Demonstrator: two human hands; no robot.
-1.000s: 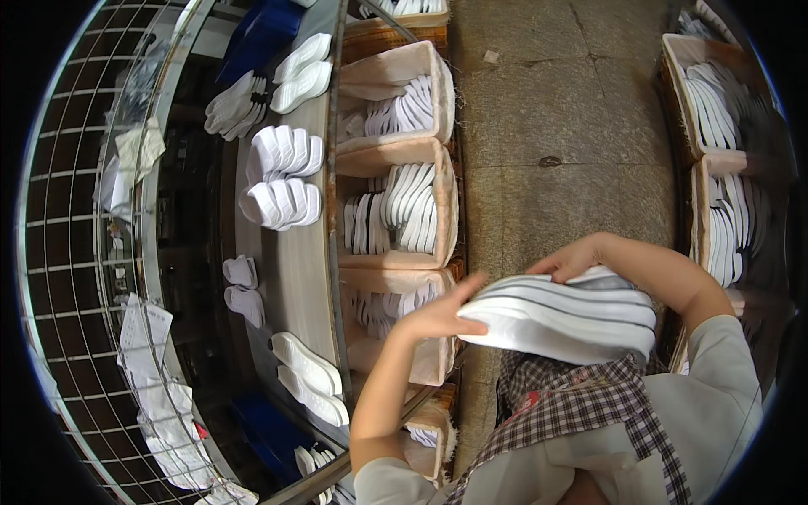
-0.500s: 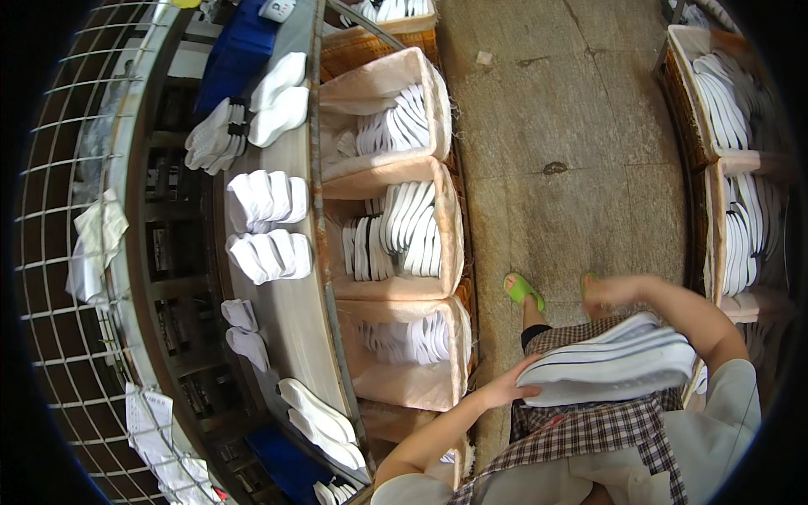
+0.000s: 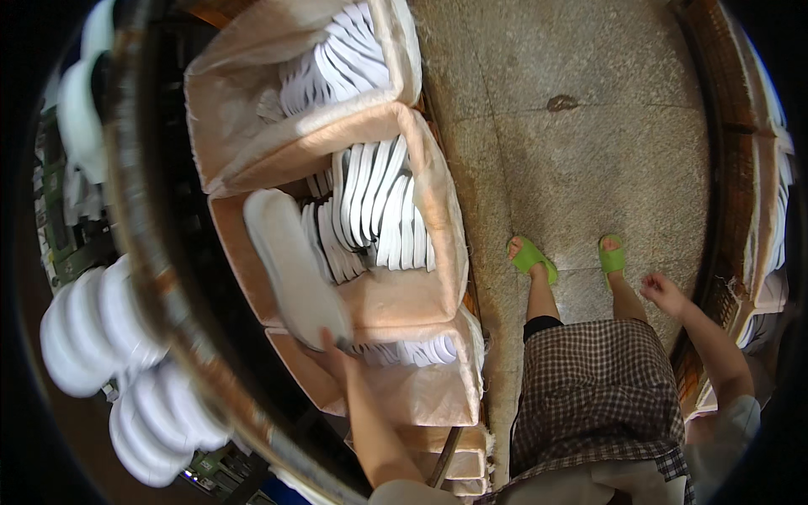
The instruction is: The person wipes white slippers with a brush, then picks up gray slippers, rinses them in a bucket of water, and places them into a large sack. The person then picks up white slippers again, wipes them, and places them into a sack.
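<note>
A long white sole (image 3: 295, 269) is held at its lower end by the left hand (image 3: 337, 358), just left of the frame's centre; the fingers are closed round that end, and the sole slants up and to the left over the middle lined box (image 3: 438, 219), which is packed with white soles standing on edge. The left forearm rises from the lower edge. The right hand (image 3: 663, 293), at the right, is held out loosely spread, with nothing in it, above the stone floor (image 3: 589, 168) near green sandals (image 3: 532, 257).
</note>
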